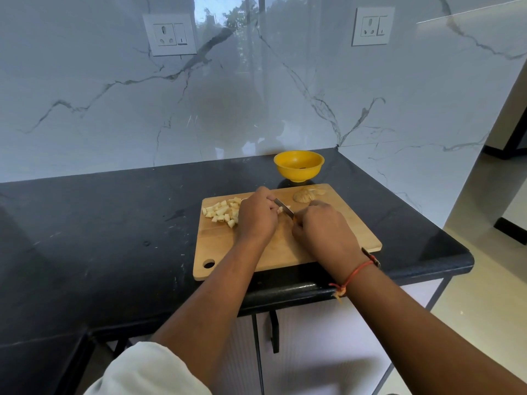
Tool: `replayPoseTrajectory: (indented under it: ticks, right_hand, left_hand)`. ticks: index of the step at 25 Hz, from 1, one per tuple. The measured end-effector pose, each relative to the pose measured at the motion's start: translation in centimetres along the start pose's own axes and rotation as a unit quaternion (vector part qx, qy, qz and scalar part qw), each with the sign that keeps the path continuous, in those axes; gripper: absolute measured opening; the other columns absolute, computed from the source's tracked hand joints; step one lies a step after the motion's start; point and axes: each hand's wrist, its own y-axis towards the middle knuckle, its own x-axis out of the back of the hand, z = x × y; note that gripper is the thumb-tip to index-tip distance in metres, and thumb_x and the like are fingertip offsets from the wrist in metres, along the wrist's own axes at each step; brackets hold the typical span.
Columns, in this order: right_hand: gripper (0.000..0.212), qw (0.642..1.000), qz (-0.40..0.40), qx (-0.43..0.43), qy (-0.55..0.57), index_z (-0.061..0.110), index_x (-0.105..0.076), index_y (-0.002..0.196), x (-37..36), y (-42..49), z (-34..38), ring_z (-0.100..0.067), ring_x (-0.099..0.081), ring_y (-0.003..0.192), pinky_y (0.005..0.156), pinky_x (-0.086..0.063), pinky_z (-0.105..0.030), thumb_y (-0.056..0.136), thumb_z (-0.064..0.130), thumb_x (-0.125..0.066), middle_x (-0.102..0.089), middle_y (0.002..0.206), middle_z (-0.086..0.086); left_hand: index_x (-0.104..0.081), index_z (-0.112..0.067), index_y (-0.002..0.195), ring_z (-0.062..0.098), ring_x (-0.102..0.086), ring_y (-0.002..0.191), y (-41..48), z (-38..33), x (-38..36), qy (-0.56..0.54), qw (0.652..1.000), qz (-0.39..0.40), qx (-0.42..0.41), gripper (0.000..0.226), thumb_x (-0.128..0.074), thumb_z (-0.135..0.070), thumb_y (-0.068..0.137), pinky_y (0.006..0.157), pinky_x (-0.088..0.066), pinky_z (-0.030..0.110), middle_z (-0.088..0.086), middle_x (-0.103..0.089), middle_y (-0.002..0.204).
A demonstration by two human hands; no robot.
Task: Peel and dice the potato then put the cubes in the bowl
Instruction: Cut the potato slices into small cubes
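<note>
The black stone counter (114,223) fills the middle of the frame, speckled and dull, with a rounded front edge. It meets a glossy white wall (85,109) veined in grey. On the counter, right of centre, lies your wooden cutting board (342,232), a pale rectangle with rounded corners and 1 round hole at its lower left corner.

Your 2 hands meet over the middle of the board. Your left hand (258,216) is curled knuckles-up, pinning down the last potato piece (280,210), of which only a pale sliver shows past your fingers. Your right hand (322,228) is clenched round the knife (283,208). Its orange handle barely shows at your fist, and its narrow steel blade slants up and left, right against the piece by your left fingers. A red thread bracelet (356,273) circles your right wrist.

The yellow bowl (296,173), round, smooth and matte, stands on the counter just above the board's top edge, apart from both hands.

The diced potato cubes (221,213) lie in a loose heap on the board's upper left part, just left of your left hand. They are creamy white, blocky and uneven. The brown peels (306,194) sit in a small curled pile at the board's upper edge, just above your right hand.
</note>
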Motion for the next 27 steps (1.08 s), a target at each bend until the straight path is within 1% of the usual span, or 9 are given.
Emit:
replayPoseTrajectory:
  ticks: [4,7,10,12,16,20,22,24,27]
  right_hand:
    - [0.025,0.999,0.016,0.03,-0.033,0.019,-0.072,0.107,0.3,-1.2,-0.5,-0.016,-0.057,0.077,0.068,-0.051,-0.026,0.1,0.023,-0.048,-0.05,0.095,-0.001]
    - [0.027,0.998,0.025,0.038,-0.049,0.023,-0.069,0.117,1.3,-2.2,-0.8,-0.015,-0.055,0.077,0.071,-0.054,-0.028,0.1,0.022,-0.048,-0.05,0.097,0.0]
    - [0.027,0.997,-0.012,0.032,-0.062,0.025,-0.069,0.116,2.0,-2.5,-0.7,-0.016,-0.054,0.076,0.068,-0.052,-0.027,0.099,0.021,-0.049,-0.051,0.094,0.0]
    - [0.026,0.998,-0.024,0.03,-0.057,0.025,-0.069,0.116,2.1,-2.3,-0.4,-0.018,-0.057,0.079,0.069,-0.052,-0.028,0.099,0.021,-0.05,-0.053,0.096,-0.001]
    - [0.023,0.999,-0.017,0.025,-0.03,0.024,-0.071,0.109,1.2,-2.0,0.3,-0.016,-0.056,0.077,0.068,-0.05,-0.026,0.1,0.023,-0.05,-0.051,0.092,0.001]
    - [0.023,0.999,-0.016,0.013,-0.026,0.022,-0.072,0.104,0.0,-0.9,0.4,-0.015,-0.053,0.073,0.062,-0.041,-0.024,0.099,0.022,-0.05,-0.05,0.089,0.001]
    - [0.025,0.999,-0.018,0.017,-0.038,0.02,-0.074,0.104,-0.4,-0.3,0.8,-0.015,-0.055,0.074,0.063,-0.043,-0.024,0.099,0.022,-0.05,-0.053,0.091,0.0]
    - [0.026,0.998,-0.013,0.026,-0.047,0.02,-0.073,0.107,-0.6,-0.3,0.9,-0.014,-0.05,0.072,0.064,-0.042,-0.022,0.1,0.022,-0.048,-0.054,0.094,-0.001]
    - [0.026,0.998,0.001,0.034,-0.046,0.023,-0.072,0.111,0.0,-1.3,0.4,-0.011,-0.045,0.071,0.063,-0.04,-0.022,0.101,0.024,-0.048,-0.045,0.092,0.003]
  left_hand:
    - [-0.054,-0.022,0.093,0.016,-0.064,0.087,0.0,0.0,-0.3,0.01,1.0,-0.01,0.005,0.016,-0.066,-0.011,0.092,0.074,-0.049,0.03,0.0,-0.071,0.088]
    - [-0.057,-0.017,0.1,0.018,-0.064,0.089,0.1,0.2,-0.3,0.013,1.0,-0.014,0.005,0.013,-0.067,-0.012,0.092,0.073,-0.048,0.029,0.002,-0.071,0.091]
    - [-0.059,-0.015,0.105,0.015,-0.062,0.088,-0.1,0.1,-0.1,0.017,1.0,-0.013,0.01,0.017,-0.068,-0.01,0.092,0.07,-0.042,0.025,-0.001,-0.07,0.093]
    - [-0.058,-0.017,0.103,0.014,-0.061,0.087,-0.2,0.0,0.0,0.023,1.0,-0.014,0.01,0.017,-0.066,-0.008,0.092,0.067,-0.041,0.024,-0.001,-0.069,0.093]
    - [-0.055,-0.02,0.097,0.014,-0.062,0.085,-0.2,0.0,-0.2,0.023,1.0,-0.016,0.005,0.012,-0.062,-0.01,0.095,0.063,-0.043,0.023,-0.001,-0.069,0.09]
    - [-0.053,-0.021,0.092,0.015,-0.064,0.085,0.1,0.2,-0.2,0.012,1.0,-0.008,0.011,0.016,-0.065,-0.01,0.093,0.07,-0.05,0.029,0.001,-0.07,0.087]
    - [-0.054,-0.021,0.094,0.015,-0.064,0.085,0.2,0.2,-0.1,0.014,1.0,-0.006,0.017,0.016,-0.066,-0.011,0.092,0.069,-0.049,0.029,0.0,-0.071,0.087]
    - [-0.053,-0.02,0.097,0.015,-0.062,0.085,0.1,0.2,-0.2,0.02,1.0,-0.007,0.02,0.015,-0.065,-0.012,0.093,0.065,-0.043,0.026,-0.001,-0.069,0.088]
    - [-0.052,-0.017,0.101,0.016,-0.059,0.084,0.0,0.1,-0.2,0.027,0.999,-0.015,0.013,0.014,-0.063,-0.011,0.094,0.064,-0.04,0.027,0.001,-0.065,0.09]
